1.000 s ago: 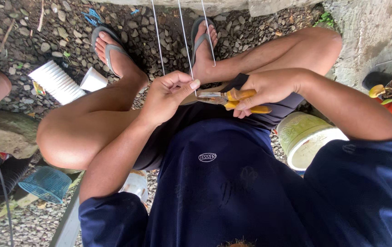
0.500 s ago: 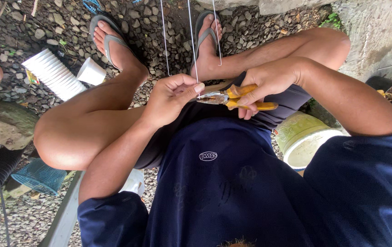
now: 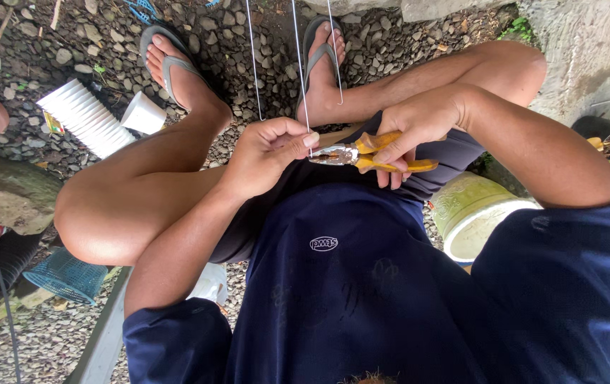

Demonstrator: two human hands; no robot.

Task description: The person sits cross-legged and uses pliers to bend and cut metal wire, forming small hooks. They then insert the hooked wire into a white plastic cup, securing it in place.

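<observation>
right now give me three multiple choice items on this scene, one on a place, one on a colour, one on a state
1. Where does the stack of white cups lie?
A. on the gravel by one sandalled foot
B. on the person's lap
C. inside the green bucket

2. What colour are the handles of the pliers?
A. blue
B. yellow-orange
C. black

3. What is the left hand doing?
A. resting flat on the knee
B. holding a cup
C. pinching a thin wire at the pliers' tip

Answers:
1 A: the cups lie on the stones, beside the foot.
2 B: the handles in the right hand show yellow-orange.
3 C: thumb and finger close on the wire right where the metal nose of the pliers meets it.
</observation>
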